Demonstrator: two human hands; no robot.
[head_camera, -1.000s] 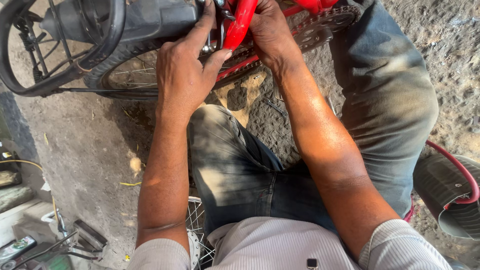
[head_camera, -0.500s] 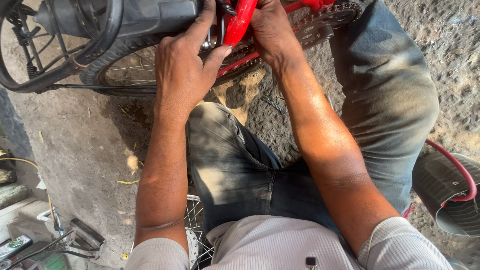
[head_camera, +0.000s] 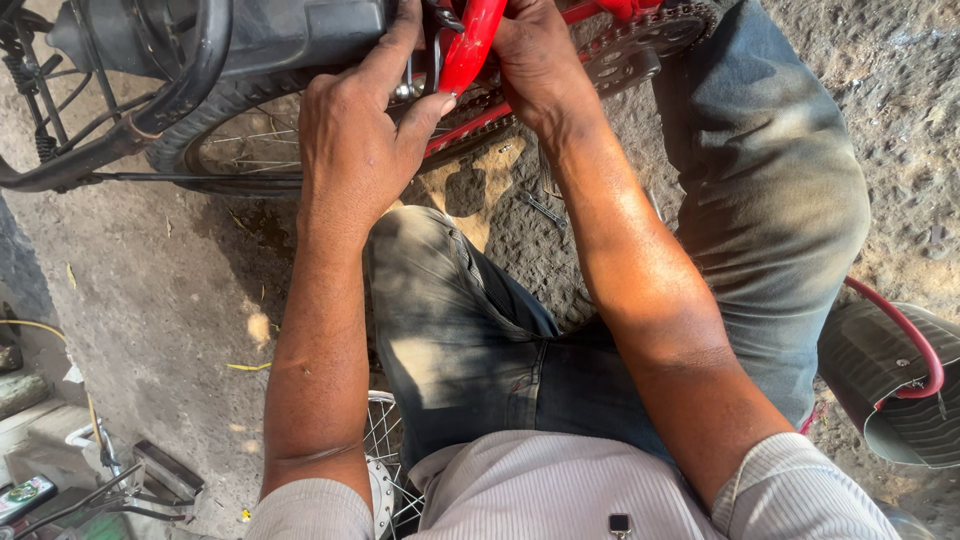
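A red bicycle frame (head_camera: 478, 45) lies across the top of the view, with its rear wheel (head_camera: 240, 130) and chain sprocket (head_camera: 640, 40) beside it. My left hand (head_camera: 360, 130) rests against the wheel's axle area, fingers reaching up by the red stay and thumb pressed to it. My right hand (head_camera: 540, 60) grips the red frame tube from the right side; whatever small part lies under its fingers is hidden. Both forearms reach forward over my knees in dark jeans.
A black tyre (head_camera: 130, 130) loops at the top left. A small metal tool (head_camera: 540, 207) lies on the gritty ground between my legs. A grey mudguard with a red rim (head_camera: 900, 380) sits at right. A spoked wheel (head_camera: 385, 470) and pedals (head_camera: 150, 470) lie near my left side.
The view has tilted slightly downward and the bicycle sits a little higher in the frame. Both hands stay at the same spot on the red frame.
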